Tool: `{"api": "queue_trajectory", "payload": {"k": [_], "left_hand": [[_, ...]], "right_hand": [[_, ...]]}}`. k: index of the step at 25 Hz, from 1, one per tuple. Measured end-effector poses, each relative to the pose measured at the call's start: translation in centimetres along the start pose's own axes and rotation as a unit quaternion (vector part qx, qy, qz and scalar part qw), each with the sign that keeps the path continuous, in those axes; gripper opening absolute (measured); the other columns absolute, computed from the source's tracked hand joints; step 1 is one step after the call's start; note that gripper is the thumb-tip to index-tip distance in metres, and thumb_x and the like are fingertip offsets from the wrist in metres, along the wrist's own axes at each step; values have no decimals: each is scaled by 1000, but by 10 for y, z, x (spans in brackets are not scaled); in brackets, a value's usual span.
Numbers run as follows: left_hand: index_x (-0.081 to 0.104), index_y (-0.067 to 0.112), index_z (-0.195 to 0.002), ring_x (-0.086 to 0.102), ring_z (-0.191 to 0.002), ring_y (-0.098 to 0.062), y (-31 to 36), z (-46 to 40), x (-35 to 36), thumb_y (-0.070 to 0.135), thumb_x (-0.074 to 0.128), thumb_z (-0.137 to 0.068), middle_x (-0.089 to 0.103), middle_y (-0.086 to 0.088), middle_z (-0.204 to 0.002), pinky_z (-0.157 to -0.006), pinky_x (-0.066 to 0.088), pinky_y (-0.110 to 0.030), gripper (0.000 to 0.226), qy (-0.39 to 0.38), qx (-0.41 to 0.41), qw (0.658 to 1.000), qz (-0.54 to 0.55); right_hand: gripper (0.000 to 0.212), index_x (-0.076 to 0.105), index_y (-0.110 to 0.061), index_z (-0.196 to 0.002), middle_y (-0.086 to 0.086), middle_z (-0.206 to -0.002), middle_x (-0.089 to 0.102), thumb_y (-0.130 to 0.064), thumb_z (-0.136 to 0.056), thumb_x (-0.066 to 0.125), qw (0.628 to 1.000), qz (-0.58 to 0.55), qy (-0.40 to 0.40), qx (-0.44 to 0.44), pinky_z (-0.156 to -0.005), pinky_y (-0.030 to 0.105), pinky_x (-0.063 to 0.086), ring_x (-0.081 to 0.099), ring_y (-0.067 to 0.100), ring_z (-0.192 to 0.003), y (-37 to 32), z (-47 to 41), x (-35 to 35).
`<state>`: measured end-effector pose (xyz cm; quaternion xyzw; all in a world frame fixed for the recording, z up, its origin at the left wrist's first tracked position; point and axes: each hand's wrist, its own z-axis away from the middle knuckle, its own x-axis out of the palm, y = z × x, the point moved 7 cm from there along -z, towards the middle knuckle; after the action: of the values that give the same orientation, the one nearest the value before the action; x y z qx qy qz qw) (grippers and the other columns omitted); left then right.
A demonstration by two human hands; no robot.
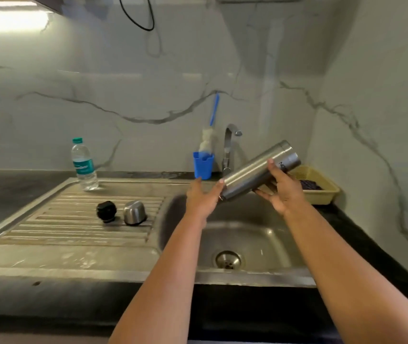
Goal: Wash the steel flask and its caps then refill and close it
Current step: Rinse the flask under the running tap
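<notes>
Head view. Steel flask [260,170] tilted over sink basin [247,234], lower end toward left hand, upper end up and to right. Right hand [282,189] grips flask from below, thumb on top, fingers curled under. Left hand [201,197] flat, fingers straight, fingertips touching flask's lower end. Left of left hand, on drainboard [74,214]: black inner cap [106,211] just beside steel outer cap [135,212]. Farther left, plastic water bottle [83,165] upright. Beyond left hand, blue cup [203,165] holding bottle brush [210,130]; tap [229,145] behind flask. Yellow tray [322,189] right of right hand.
</notes>
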<state>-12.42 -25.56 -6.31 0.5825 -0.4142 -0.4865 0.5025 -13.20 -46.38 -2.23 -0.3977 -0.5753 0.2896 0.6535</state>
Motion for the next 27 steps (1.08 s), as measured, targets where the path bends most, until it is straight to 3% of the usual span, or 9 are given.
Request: {"api": "queue_trajectory", "payload": {"k": [3, 6, 8, 10, 12, 14, 16, 21, 27], "left_hand": [[47, 7, -140, 63, -114, -32, -37, -13, 26, 45, 78, -75, 56, -18, -136, -84, 59, -39, 81, -105, -145, 948, 261], [56, -3, -124, 68, -106, -35, -42, -27, 28, 25, 80, -71, 64, -26, -123, -71, 62, -33, 64, -81, -161, 901, 395], [57, -2, -121, 67, -108, -35, -44, -38, 20, 24, 78, -77, 64, -24, -119, -63, 60, -28, 56, -48, -148, 903, 400], [58, -1, -121, 68, -106, -33, -52, -54, 5, 26, 76, -83, 65, -22, -116, -59, 59, -25, 50, -1, -144, 914, 378], [57, 1, -124, 70, -102, -31, -65, -70, -13, 28, 74, -85, 67, -20, -116, -57, 58, -23, 50, 41, -151, 929, 335], [56, 3, -127, 70, -100, -29, -80, -84, -23, 30, 74, -86, 68, -18, -116, -58, 58, -24, 52, 64, -160, 936, 308], [56, 4, -129, 70, -98, -28, -93, -93, -26, 31, 76, -85, 68, -17, -115, -56, 58, -24, 55, 75, -170, 935, 303], [57, 6, -124, 68, -99, -27, -111, -113, -21, 28, 71, -88, 66, -15, -113, -69, 61, -32, 45, 64, -177, 925, 329], [59, 6, -122, 70, -98, -23, -116, -121, -12, 29, 70, -90, 69, -14, -114, -68, 59, -28, 40, 60, -158, 934, 315]], "right_hand": [[36, 52, -13, -110, 15, -117, 61, -22, -82, 73, 995, -84, 10, 56, -89, 58, 51, 56, 33, -113, 18, -17, -25], [35, 50, -9, -108, 18, -112, 59, -23, -84, 71, 992, -84, 10, 95, -95, 59, 47, 55, 36, -110, 34, -33, -29], [44, 48, -5, -113, 20, -112, 56, -32, -86, 69, 987, 39, -11, 155, -96, 55, 48, 55, 35, -110, 40, -44, -28], [49, 53, 1, -114, 22, -107, 60, -38, -87, 66, 945, 245, -54, 211, -87, 43, 54, 62, 31, -99, 40, -55, -29], [34, 63, 1, -101, 17, -90, 66, -32, -90, 64, 895, 413, -71, 155, -68, 28, 56, 65, 19, -75, 26, -76, -30], [16, 67, -6, -88, 13, -83, 69, -20, -94, 61, 882, 470, -45, 16, -62, 22, 54, 63, 13, -64, 3, -106, -22], [16, 69, -10, -95, 10, -96, 71, -16, -98, 54, 862, 499, -35, -75, -76, 27, 54, 65, 14, -77, -6, -138, -4], [36, 53, -16, -136, 9, -143, 50, -19, -101, 46, 734, 659, -132, -100, -109, 35, 33, 46, 26, -130, 37, -212, 42], [33, 58, -15, -131, 8, -134, 57, -21, -99, 51, 806, 569, -153, -47, -110, 42, 37, 51, 24, -125, 63, -248, 61]]}}
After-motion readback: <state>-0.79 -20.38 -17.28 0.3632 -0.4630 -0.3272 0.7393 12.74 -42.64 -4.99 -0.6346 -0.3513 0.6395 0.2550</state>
